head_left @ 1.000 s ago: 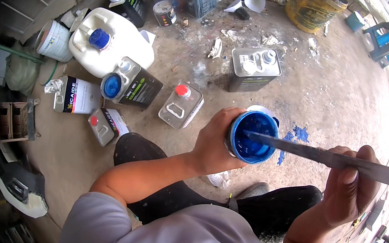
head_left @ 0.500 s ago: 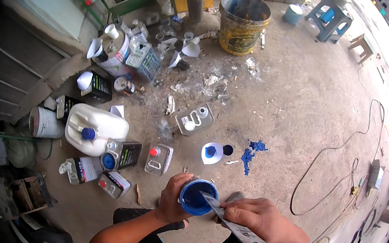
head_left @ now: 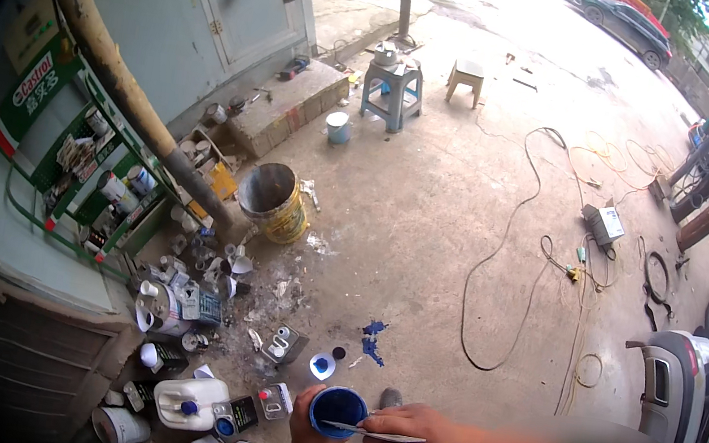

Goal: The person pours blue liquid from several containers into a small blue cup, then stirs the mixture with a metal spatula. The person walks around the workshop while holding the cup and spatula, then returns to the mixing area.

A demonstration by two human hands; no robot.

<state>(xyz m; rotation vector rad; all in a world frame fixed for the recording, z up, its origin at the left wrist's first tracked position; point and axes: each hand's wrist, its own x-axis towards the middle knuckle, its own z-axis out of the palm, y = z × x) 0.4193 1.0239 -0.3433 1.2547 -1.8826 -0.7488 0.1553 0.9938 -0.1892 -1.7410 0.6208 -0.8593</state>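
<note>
At the lower middle my left hand (head_left: 304,434) is wrapped round a cup of dark blue paint (head_left: 338,406). My right hand (head_left: 410,424) grips a flat metal stirring strip (head_left: 392,436) from above; one end of the strip lies in the cup. Just beyond the cup, a white paper funnel or dish (head_left: 322,365) with blue paint sits near a blue spill (head_left: 371,348) and a metal can (head_left: 280,349). To the left stand a white jug (head_left: 174,396) and several small cans with red or blue tops. Part of my right forearm is blurred.
A green rack (head_left: 123,193) and leaning pipe (head_left: 105,50) line the left. A yellow-stained bucket (head_left: 274,215), plastic stool (head_left: 392,95) and step (head_left: 298,109) are farther off. Cables (head_left: 505,243), an electrical box (head_left: 603,225), vehicle parts (head_left: 670,393) and cars lie right and beyond.
The view has tilted up sharply, bringing the yard and door into sight. My right hand has turned from an upright grip on the strip to holding it from above, closer to the cup.
</note>
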